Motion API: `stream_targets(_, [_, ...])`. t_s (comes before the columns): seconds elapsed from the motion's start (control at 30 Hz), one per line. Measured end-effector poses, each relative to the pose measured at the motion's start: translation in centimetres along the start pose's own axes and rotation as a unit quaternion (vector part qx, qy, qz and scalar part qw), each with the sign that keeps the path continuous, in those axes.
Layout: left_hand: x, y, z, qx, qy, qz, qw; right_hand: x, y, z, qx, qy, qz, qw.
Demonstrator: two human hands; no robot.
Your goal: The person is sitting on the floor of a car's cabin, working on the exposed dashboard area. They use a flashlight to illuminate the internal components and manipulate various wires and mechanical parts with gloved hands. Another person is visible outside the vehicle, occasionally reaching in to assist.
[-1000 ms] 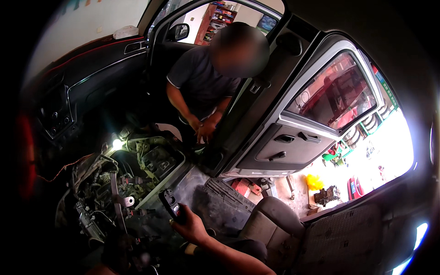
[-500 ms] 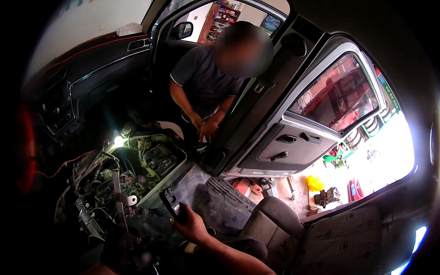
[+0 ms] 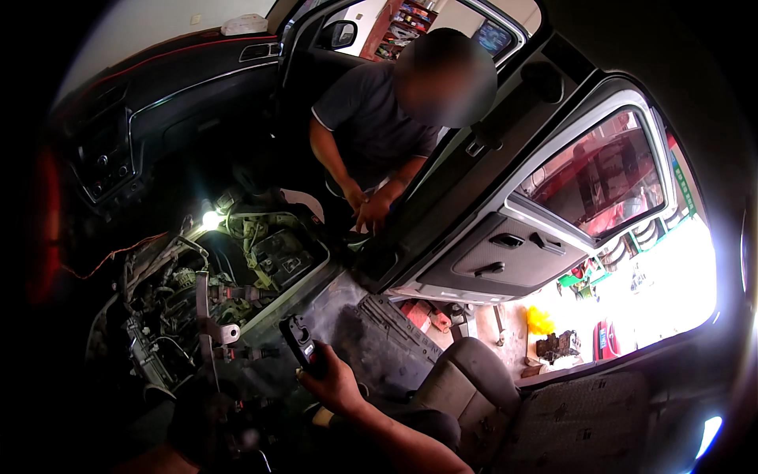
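Observation:
In my right hand (image 3: 338, 385) is a slim black handheld device (image 3: 300, 341) with a notched, fork-like upper end, fingers closed round its lower part. It is held above the dark floor panel, just right of the exposed engine bay (image 3: 185, 304). My left forearm (image 3: 162, 460) enters dimly at the lower edge; deep shadow hides the hand and its fingers. Close to that shadow, a flat metal bar with a holed bracket (image 3: 229, 334) crosses the near side of the bay. A small bright lamp (image 3: 212, 220) lights the engine from its far edge.
A co-worker (image 3: 371, 110) leans in at the far door, hands close together. The dashboard (image 3: 174, 87) lies far left, with an orange wire (image 3: 110, 273) below. To the right are an open door (image 3: 482, 257) and a grey seat (image 3: 474, 379). Yellow material (image 3: 540, 320) lies outside.
The view has swung slightly left, so most surroundings sit farther right. My right hand still holds the black device, its notched end now a little more upright. The co-worker's hands stay close together.

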State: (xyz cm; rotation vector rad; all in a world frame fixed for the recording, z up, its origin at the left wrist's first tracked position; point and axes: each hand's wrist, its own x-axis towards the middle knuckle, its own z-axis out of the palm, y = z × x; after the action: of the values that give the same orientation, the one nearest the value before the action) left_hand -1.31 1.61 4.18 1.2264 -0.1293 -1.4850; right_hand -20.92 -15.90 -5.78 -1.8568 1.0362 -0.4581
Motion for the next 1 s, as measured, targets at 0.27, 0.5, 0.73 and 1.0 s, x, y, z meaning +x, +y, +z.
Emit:
stream_targets(0.27, [0.5,-0.3,-0.5,0.007,-0.004,-0.016,1.0,0.0,0.3,0.1,0.006,0.005,-0.014,1.0])
stream_targets(0.5, [0.6,-0.3,-0.4,0.012,-0.005,-0.017,1.0,-0.1,-0.1,0.0,0.007,-0.001,-0.013,1.0])
stream_targets(0.73, [1.0,-0.9,-0.9,0.003,-0.005,-0.019,1.0,-0.1,-0.4,-0.3,0.008,-0.01,0.011,1.0])
stream_targets(1.0, [0.2,-1.1,-0.1,0.007,0.118,0.051,0.992,0.6,-0.2,0.9,-0.004,-0.009,-0.021,1.0])
